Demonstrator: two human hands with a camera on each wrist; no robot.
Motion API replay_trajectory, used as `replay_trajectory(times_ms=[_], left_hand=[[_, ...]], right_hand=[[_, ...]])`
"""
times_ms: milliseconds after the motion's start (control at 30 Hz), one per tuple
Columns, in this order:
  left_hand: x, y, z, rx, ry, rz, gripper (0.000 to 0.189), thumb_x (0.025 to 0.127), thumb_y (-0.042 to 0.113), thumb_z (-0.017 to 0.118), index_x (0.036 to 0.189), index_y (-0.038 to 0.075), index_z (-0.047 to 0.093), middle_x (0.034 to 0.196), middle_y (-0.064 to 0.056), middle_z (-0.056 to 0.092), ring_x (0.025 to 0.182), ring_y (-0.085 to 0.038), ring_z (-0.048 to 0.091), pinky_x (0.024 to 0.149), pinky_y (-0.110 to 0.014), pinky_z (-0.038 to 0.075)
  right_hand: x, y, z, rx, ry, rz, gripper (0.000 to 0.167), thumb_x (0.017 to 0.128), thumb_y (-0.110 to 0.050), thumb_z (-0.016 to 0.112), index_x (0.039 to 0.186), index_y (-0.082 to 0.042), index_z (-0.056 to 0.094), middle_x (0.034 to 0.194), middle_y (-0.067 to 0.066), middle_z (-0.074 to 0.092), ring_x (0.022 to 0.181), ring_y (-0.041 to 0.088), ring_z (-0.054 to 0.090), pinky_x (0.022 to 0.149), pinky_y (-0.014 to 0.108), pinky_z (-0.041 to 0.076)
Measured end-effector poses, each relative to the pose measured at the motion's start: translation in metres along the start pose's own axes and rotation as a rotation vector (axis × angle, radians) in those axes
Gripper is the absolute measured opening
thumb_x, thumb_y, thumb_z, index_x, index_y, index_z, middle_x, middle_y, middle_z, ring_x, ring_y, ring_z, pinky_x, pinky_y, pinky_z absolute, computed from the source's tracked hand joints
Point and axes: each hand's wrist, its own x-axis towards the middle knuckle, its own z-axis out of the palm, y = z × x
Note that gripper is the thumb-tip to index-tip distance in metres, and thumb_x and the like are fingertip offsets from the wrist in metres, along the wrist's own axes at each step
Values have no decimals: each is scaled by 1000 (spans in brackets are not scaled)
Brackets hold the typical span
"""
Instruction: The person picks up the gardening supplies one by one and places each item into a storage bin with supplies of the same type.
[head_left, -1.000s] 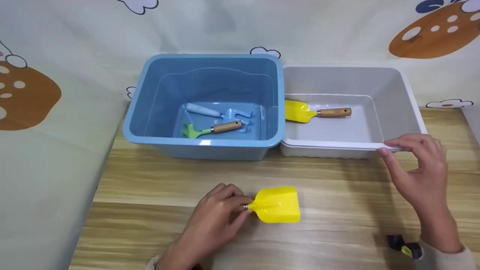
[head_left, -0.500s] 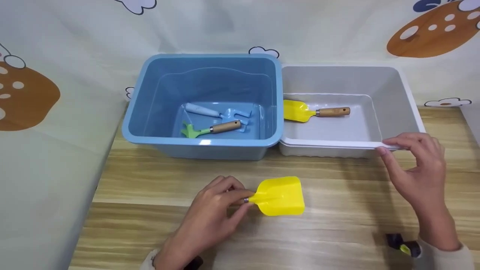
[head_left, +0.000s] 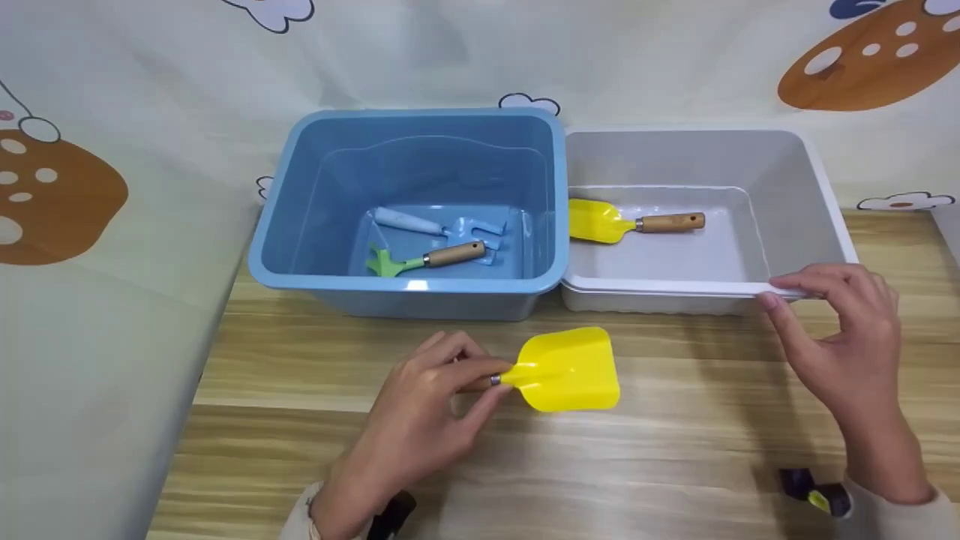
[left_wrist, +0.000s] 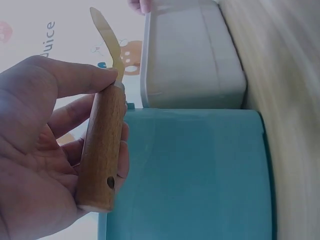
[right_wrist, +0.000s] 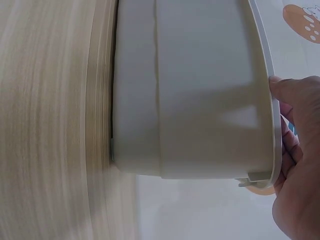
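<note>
My left hand (head_left: 427, 405) holds a small yellow shovel (head_left: 574, 371) by its wooden handle (left_wrist: 102, 145), thumb and fingers pinching near the metal collar. The shovel is up off the table, in front of the two bins, its blade pointing right. My right hand (head_left: 847, 337) pinches the front rim of the white bin (head_left: 675, 289) near its right corner, thumb outside. Inside that bin lies a yellow trowel (head_left: 600, 222) with a wooden handle, its blade tip hidden by the blue bin (head_left: 412, 283). A green hand rake (head_left: 386, 264) overlaps a light-blue fork (head_left: 405, 220) in the blue bin.
Both bins stand side by side on a wood-grain table (head_left: 300, 367), against a pale wall covering (head_left: 420, 52) printed with brown fruit and flowers. A dark strap piece (head_left: 814, 491) sits at my right wrist.
My left hand has lifted the yellow shovel and moved it forward and slightly right, toward the bins. The right hand has stayed on the white bin's rim.
</note>
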Motion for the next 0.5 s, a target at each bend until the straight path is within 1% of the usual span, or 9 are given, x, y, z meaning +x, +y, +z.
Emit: replay_trajectory(times_ms=[200,400,500], left_hand=[[8,6,-3,20,13,38,26,93,27,84,119,24,82,95,11,66,88,-3,54,74,-19,53],[16,12,-8,30,34,95,25,93,26,84,117,24,83,95,11,67,89,-3,55,76,-20,53],[21,14,-12,26,41,108,25,92,26,84,117,24,83,96,11,67,91,-3,55,77,-20,54]], right_hand=[[-1,0,0,12,18,-13,22,84,-10,85,94,9,77,108,-36,59,107,-16,47,99,19,25],[-1,1,-1,4,3,-6,20,81,-3,84,95,9,77,109,-36,58,108,-16,47,100,20,24],[-1,2,-1,-3,-8,-3,19,80,0,83,97,8,77,110,-36,58,109,-16,47,101,20,24]])
